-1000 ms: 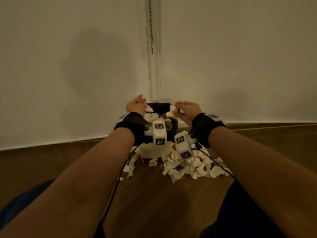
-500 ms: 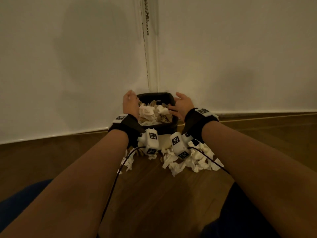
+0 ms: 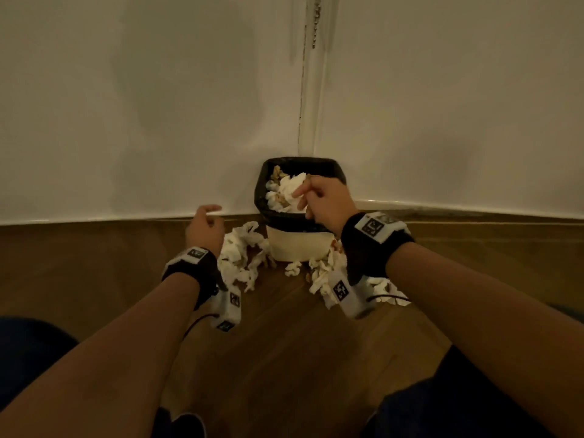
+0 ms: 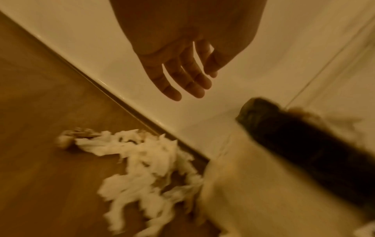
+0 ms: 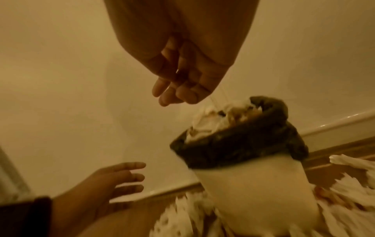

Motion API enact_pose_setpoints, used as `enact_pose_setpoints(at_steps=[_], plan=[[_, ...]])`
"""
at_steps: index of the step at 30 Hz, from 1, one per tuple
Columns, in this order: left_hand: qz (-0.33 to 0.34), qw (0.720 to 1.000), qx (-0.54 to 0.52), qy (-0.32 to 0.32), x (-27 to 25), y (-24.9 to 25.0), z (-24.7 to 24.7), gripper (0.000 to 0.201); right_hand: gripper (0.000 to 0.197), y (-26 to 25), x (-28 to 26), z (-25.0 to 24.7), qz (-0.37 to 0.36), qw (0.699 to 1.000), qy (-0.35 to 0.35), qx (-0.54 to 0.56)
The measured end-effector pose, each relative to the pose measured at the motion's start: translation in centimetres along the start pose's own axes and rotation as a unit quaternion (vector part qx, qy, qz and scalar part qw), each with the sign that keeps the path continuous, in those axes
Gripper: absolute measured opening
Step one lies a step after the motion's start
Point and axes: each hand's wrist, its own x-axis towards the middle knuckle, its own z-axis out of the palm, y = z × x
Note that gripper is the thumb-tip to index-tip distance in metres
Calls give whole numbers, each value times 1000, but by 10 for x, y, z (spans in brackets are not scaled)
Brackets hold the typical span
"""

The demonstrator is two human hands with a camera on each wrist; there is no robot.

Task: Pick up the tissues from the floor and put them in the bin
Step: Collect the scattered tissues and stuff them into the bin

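A white bin point(image 3: 300, 245) with a black liner point(image 3: 298, 162) stands in the corner, heaped with crumpled tissues point(image 3: 286, 189). More tissues lie on the floor left of it point(image 3: 240, 257) and right of it point(image 3: 322, 275). My left hand point(image 3: 205, 224) hovers left of the bin above the left pile, fingers straight and empty point(image 4: 182, 83). My right hand point(image 3: 320, 200) hangs over the bin's front right rim, its fingers point(image 5: 174, 94) loosely curled with nothing in them. The left wrist view shows the floor pile point(image 4: 146, 168) below the hand.
White walls meet in a corner behind the bin, with a bead chain point(image 3: 316, 20) hanging there. A white skirting point(image 3: 94, 216) runs along the wooden floor point(image 3: 284, 358). My knees frame the bottom of the head view.
Both hands were over the bin with tissues, then opened. My left hand has since moved out to the left and down toward the floor pile. My right hand stays by the rim.
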Motion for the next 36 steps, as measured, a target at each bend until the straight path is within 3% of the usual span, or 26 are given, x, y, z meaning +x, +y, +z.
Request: enact_pose_setpoints(at_steps=[4,8,10,13,19,25,28,33,36], plan=[[21,978,182,-94,-9,-56,-2,24,26,31,-10,42,36,987,-128,-87],[35,942,266,-201,-22,-86,10,30,25,65,-6,70,74,934,-246,-247],[33,917,321,-234,-30,-96,22,37,28,82,-2,80,85,904,-278,-315],[10,899,372,-233,-41,-107,41,48,31,104,2,94,129,872,-313,-353],[-29,873,399,-280,-41,-123,73,57,32,132,1,125,133,850,-351,-370],[-6,908,362,-210,-35,-141,70,33,34,145,6,134,136,867,-324,-353],[-26,948,275,-160,-33,-149,60,23,34,149,9,130,146,871,-310,-351],[-144,981,109,-64,-32,-147,46,14,34,154,12,128,150,875,-288,-358],[-268,961,-64,4,-33,-140,42,32,34,155,12,131,154,882,-276,-350]])
